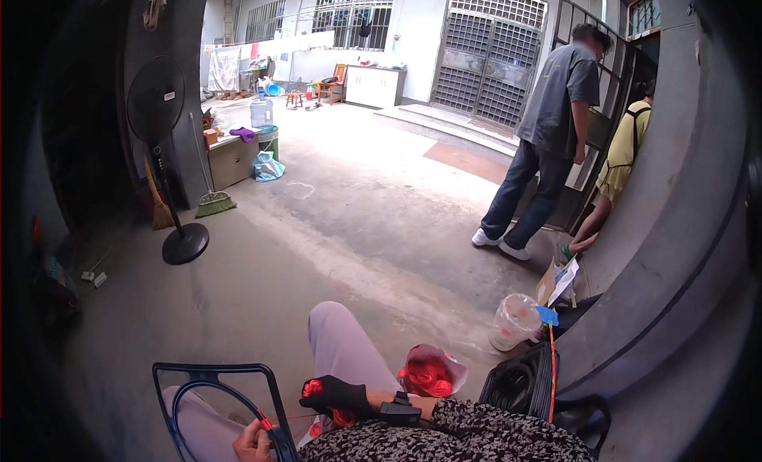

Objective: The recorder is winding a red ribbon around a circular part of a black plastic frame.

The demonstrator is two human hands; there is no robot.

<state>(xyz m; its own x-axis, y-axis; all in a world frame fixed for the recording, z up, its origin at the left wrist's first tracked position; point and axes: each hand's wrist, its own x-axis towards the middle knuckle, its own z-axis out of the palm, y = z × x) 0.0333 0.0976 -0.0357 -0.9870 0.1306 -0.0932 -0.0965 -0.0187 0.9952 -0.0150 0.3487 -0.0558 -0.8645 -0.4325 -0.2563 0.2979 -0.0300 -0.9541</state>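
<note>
At the lower left, my left hand [252,444] is closed in a pinch on a small red piece beside a dark blue frame [215,367]. The frame has rounded corners and a curved inner ring, and it stands over my left leg. A thin red thread [298,417] runs from there to my right hand [337,394]. My right hand wears a black glove and is closed, with red showing at its fingers and below it. A black device [400,411] is strapped on that wrist. Beyond it, an open pale bag [456,375] holds red material.
A clear waste bin [516,323], a dark crate [516,384] and a stick with a blue end [547,316] stand to my right. One person [559,105] walks by the doorway; another in yellow [629,148] is inside it. A standing fan [186,244] and broom [215,204] are left.
</note>
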